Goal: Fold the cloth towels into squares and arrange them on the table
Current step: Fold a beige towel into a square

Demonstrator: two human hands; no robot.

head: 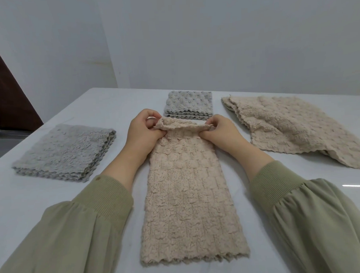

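The left hand (142, 128) and right hand (221, 129) pinch the beige towel (189, 187) by its far edge (fingertips partly hidden).

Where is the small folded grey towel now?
Head view: the small grey towel lies far centre on the table, just beyond the long beige towel's lifted end.

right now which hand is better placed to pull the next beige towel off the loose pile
Right. The right hand pinches the far edge of the beige strip on the side nearest the loose pile; the left hand would have to cross over the strip. Both hold it for now.
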